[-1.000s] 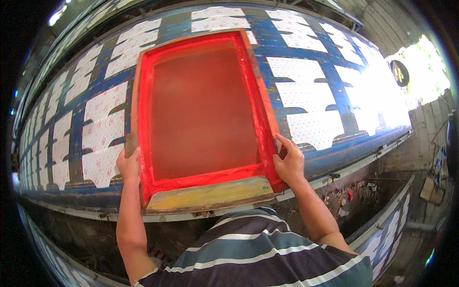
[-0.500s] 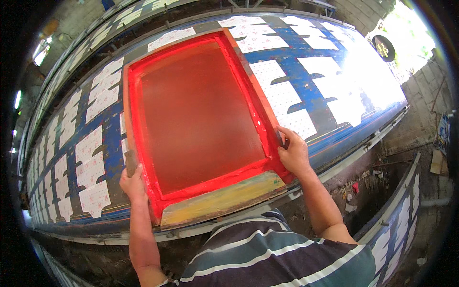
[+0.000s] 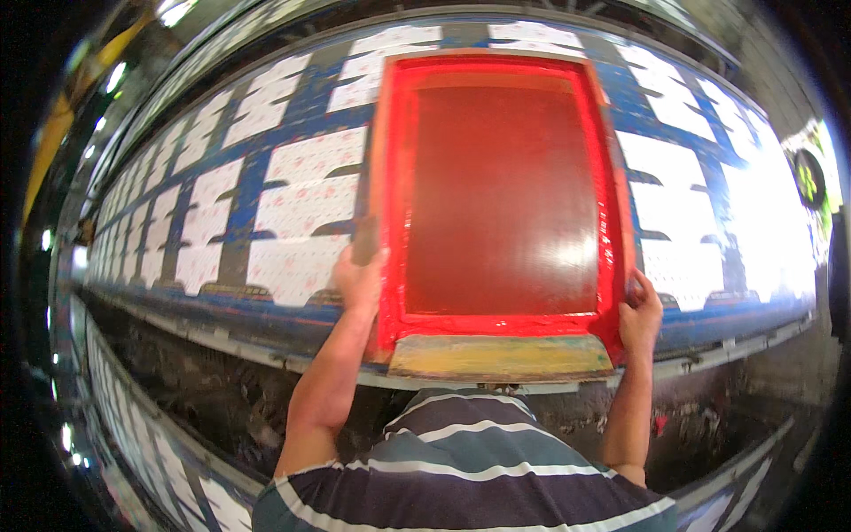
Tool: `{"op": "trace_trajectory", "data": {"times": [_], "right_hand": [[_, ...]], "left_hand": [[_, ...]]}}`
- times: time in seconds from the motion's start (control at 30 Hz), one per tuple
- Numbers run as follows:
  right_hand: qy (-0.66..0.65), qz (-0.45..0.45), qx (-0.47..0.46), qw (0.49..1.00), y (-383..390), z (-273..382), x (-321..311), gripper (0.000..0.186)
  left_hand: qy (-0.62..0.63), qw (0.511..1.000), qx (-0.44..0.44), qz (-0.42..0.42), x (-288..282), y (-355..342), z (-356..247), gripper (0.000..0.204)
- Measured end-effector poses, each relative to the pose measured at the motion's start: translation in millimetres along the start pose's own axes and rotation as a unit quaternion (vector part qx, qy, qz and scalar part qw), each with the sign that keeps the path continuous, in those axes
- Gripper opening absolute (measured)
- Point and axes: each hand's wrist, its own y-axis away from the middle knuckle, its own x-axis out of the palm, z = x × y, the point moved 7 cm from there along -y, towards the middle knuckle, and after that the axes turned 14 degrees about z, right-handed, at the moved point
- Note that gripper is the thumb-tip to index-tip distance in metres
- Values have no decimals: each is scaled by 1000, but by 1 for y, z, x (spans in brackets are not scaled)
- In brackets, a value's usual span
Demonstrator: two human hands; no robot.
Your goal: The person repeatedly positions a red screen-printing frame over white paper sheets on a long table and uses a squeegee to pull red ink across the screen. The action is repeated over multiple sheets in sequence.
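Observation:
A large screen-printing frame (image 3: 505, 195) lies across the long table in front of me. Its mesh is brownish red, bordered by bright red tape, and a yellow-stained wooden board (image 3: 501, 356) runs along its near end. My left hand (image 3: 360, 279) is closed on the frame's left side, by a brown block (image 3: 365, 238) that sticks up there. On the right side near the close corner, my right hand (image 3: 640, 319) grips the frame with bent fingers. Whatever lies beneath the frame is hidden.
White fabric pieces with small prints (image 3: 306, 204) lie in rows on the blue table (image 3: 239, 199), left and right of the frame. A metal rail (image 3: 244, 348) follows its near edge. Another table with pieces (image 3: 151, 452) stands behind me. Glare covers the right end.
My view has turned, and the frame now appears squarer and farther right. Both hands have stayed on its sides. Whether it slid along the table I cannot tell.

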Motion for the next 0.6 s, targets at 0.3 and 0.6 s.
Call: {"op": "trace_trajectory", "data": {"times": [0.3,0.6], "right_hand": [[-32,54,-18,998,-5,-21,-13,68],[92,81,-27,992,-1,-20,-14,65]], "left_hand": [[24,1000,12,-9,17,9,-13,44],[-70,997,-34,-7,23,9,-8,37]]}}
